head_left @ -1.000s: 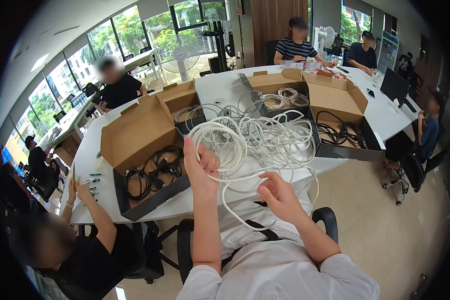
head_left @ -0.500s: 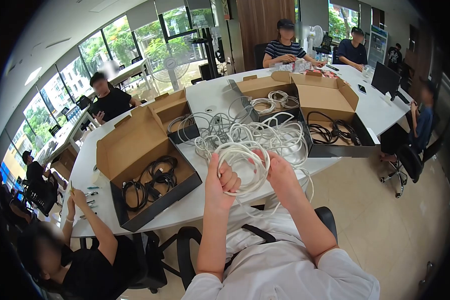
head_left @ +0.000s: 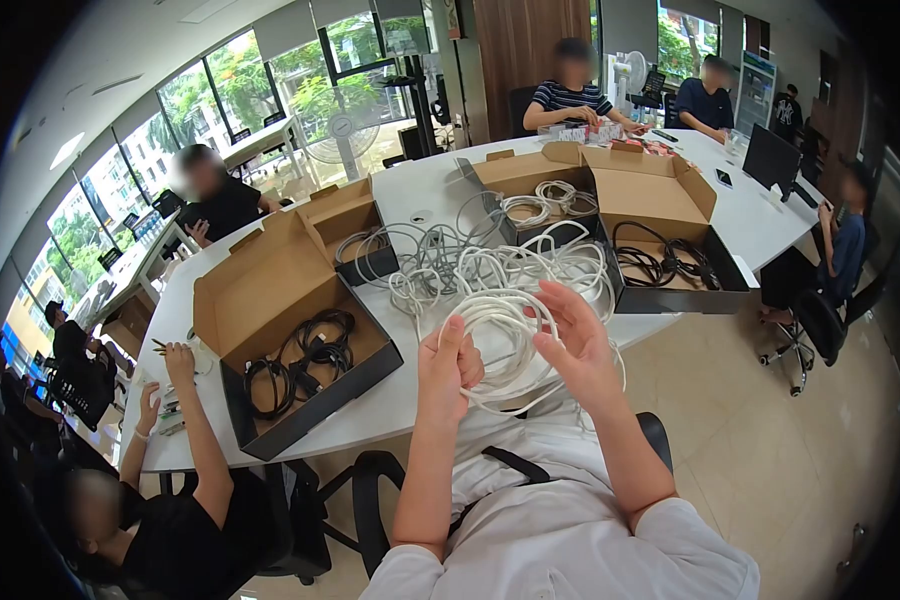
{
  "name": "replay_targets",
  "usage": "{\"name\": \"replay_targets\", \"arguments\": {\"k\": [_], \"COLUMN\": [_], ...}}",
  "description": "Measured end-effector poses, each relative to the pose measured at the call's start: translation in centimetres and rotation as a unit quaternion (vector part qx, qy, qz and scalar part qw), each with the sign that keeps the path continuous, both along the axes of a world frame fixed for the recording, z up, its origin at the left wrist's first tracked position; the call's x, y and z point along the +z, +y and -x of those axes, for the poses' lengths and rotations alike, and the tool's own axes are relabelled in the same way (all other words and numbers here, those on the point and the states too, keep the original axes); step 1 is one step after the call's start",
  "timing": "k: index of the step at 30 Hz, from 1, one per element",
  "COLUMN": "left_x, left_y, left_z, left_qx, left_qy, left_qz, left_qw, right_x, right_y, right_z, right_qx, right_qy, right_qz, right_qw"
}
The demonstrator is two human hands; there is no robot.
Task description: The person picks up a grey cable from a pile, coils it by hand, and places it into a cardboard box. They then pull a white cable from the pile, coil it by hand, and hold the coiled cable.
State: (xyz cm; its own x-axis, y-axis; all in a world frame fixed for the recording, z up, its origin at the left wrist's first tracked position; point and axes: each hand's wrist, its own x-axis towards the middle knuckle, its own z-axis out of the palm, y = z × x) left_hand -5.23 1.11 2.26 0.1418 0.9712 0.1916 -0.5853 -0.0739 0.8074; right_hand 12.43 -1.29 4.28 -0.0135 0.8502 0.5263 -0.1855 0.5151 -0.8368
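Note:
In front of my chest is a loose coil of white cable [head_left: 508, 318], with several loops in it. My left hand [head_left: 448, 365] is closed around the coil's left side, its thumb pointing up along the loops. At the right side of the coil, my right hand [head_left: 582, 345] is open, its thumb and fingers apart and its fingertips right at the outer loops. Behind the coil lies a tangled heap of white and grey cables [head_left: 450, 262], partly hidden by my hands.
Open cardboard boxes hold black cables on the left [head_left: 388, 362] and right [head_left: 735, 300]. Boxes farther back hold grey and white cables. A person [head_left: 210, 430] at the lower left handles a thin item near pens. Other people sit round the white table [head_left: 370, 410].
My right hand has loosened from the coil and its fingers have spread. The coil has shifted slightly right and its loops look wider. The person at lower left has lowered one hand.

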Motion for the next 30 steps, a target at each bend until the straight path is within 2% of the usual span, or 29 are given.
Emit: {"name": "replay_targets", "arguments": {"k": [2, 4, 7, 9, 11, 13, 15, 18, 21, 23, 24, 27, 28, 30], "left_x": [0.1, 0.3, -0.4, -0.7, -0.7, -0.7, -0.9, -0.9, -0.8, -0.6, -0.8, -1.5, -1.4, -1.4], "left_y": [-0.2, -0.4, -0.2, -0.7, -1.3, -1.8, -2.0, -2.3, -2.7, -2.7, -2.6, -2.4, -2.4, -2.5], "left_z": [-0.3, -0.2, -0.3, -1.1, -1.7, -2.2, -2.5, -2.5, -2.7, -2.5, -2.3, -2.3, -2.5, -2.7], "left_qx": [-0.001, -0.012, -0.107, -0.123, -0.104, -0.086, -0.092, -0.097, -0.081, -0.065, -0.071, -0.062, -0.046, -0.026], "left_qy": [-0.021, -0.052, -0.15, -0.153, -0.108, -0.064, -0.079, -0.081, -0.081, -0.093, -0.095, -0.087, -0.076, -0.057], "left_qz": [0.003, 0.024, 0.061, 0.057, 0.025, 0.0, 0.005, 0.008, 0.037, 0.057, 0.033, -0.026, -0.034, -0.05], "left_qw": [1.0, 0.998, 0.981, 0.979, 0.988, 0.994, 0.993, 0.992, 0.993, 0.992, 0.992, 0.994, 0.995, 0.997], "right_x": [-0.7, -0.9, -1.0, -0.7, -0.4, -0.5, -0.7, -1.2, -0.8, -0.3, -0.1, -0.1, -0.6, -1.1], "right_y": [0.4, 0.5, 0.6, 0.4, 0.0, -0.1, -0.2, 0.2, 0.0, -0.3, -0.3, 0.0, 0.4, 1.0], "right_z": [0.3, 0.7, 1.2, 1.5, 1.4, 1.1, 0.8, 0.3, 0.4, 0.9, 1.1, 1.6, 1.6, 0.8], "right_qx": [-0.041, -0.028, -0.009, -0.002, 0.002, -0.004, -0.002, -0.044, 0.01, -0.004, -0.008, -0.01, -0.015, 0.033], "right_qy": [-0.059, 0.001, 0.084, 0.128, 0.163, 0.143, 0.123, 0.004, -0.006, -0.031, -0.043, -0.005, 0.033, 0.032], "right_qz": [-0.051, -0.036, -0.003, 0.021, 0.043, 0.033, 0.006, -0.073, -0.087, -0.092, -0.095, -0.035, 0.026, 0.144], "right_qw": [0.996, 0.999, 0.996, 0.992, 0.986, 0.989, 0.992, 0.996, 0.996, 0.995, 0.995, 0.999, 0.999, 0.988]}}
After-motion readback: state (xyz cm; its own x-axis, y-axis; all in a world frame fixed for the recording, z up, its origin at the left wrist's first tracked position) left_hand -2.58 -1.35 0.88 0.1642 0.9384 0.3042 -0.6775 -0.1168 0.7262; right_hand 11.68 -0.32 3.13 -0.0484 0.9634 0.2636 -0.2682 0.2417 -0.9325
